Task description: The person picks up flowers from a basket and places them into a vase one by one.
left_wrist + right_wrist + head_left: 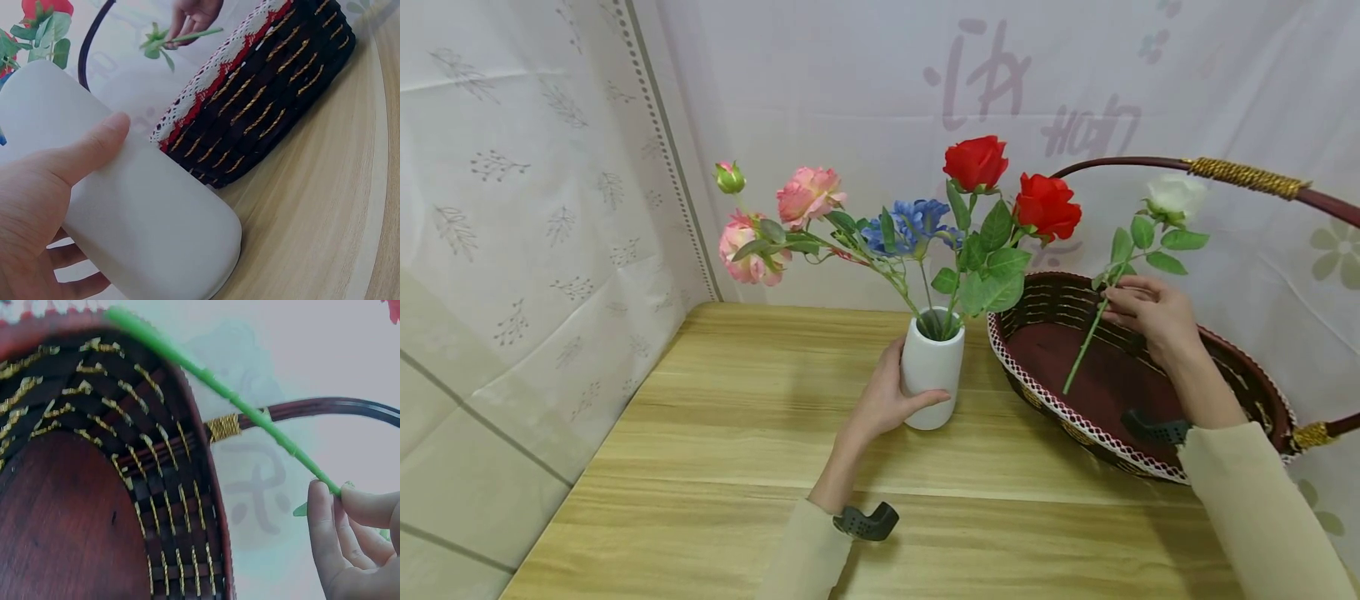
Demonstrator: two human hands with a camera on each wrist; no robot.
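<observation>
A white vase stands on the table, and my left hand grips its side, thumb across the front. In the left wrist view the thumb lies along the vase wall. The vase holds pink flowers, a blue flower and two red roses. My right hand pinches the green stem of a white rose above the basket. The stem slants down from the fingertips in the right wrist view, its cut end over the basket's rim.
The dark woven basket has a white lace rim and a tall arched handle bound with gold cord. It stands on the right of the wooden table. Printed cloth hangs behind, and more cloth hangs at the left.
</observation>
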